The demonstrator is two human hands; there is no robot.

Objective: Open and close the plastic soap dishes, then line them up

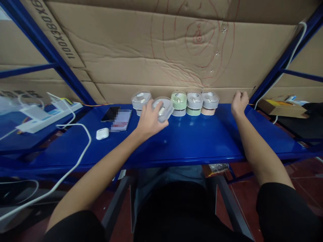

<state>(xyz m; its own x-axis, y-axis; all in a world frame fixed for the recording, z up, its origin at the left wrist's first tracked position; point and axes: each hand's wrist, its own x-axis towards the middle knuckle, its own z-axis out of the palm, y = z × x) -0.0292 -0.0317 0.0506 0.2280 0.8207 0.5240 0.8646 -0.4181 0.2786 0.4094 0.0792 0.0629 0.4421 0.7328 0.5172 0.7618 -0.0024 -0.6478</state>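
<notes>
at centre frame, left hand grips a clear-lidded tub, best kept clear of neighbouring tubs; centre right, right hand curls its fingers, contents unclear.

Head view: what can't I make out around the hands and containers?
All in the head view:
- Held container: partly covered by the left hand.
- Right hand: its own curl hides whether anything is inside.
- Lid labels: print too small to read.
- Phone screen: pixelated.
- White cable: cut off by the left edge.
</notes>
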